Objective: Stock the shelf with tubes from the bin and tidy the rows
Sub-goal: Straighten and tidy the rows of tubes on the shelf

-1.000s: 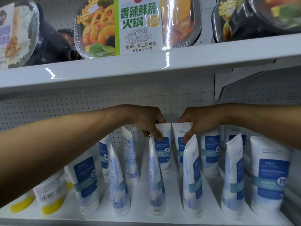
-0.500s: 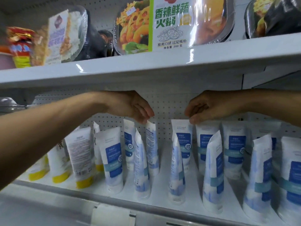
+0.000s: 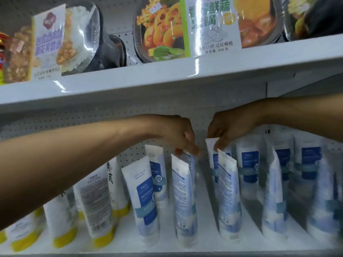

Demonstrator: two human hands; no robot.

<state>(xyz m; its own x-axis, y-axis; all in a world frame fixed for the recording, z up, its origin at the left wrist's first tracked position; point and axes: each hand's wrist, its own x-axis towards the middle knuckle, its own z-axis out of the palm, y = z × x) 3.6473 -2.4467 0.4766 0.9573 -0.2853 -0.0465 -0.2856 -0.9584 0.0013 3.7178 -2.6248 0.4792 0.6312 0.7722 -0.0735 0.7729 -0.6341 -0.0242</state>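
The lower shelf (image 3: 130, 243) spans the view beneath an upper shelf (image 3: 167, 80) stacked with boxed meal trays (image 3: 161, 34). It carries the blue-and-white tubes (image 3: 146, 201) in rows running front to back, each standing on its cap, with yellow-capped tubes (image 3: 92, 201) at the left; no bin is in view. Both forearms reach in from either side, wrists bent downward, so the hands nearly meet over the middle rows. The left hand (image 3: 176, 134) has its fingers curled down and pinches the flat top of the left rear tube (image 3: 192, 164), which stands just behind the front tube of its row. The right hand (image 3: 230, 128) pinches the crimped top of the right rear tube (image 3: 210, 145) in the same way. I judge these tubes to be light, soft-walled and a little slick, stiff only at the crimp and cap. Balanced on narrow caps, they should tip readily. The crimp suits a pinch for turning or straightening, and the body suits a fuller grip for lifting.
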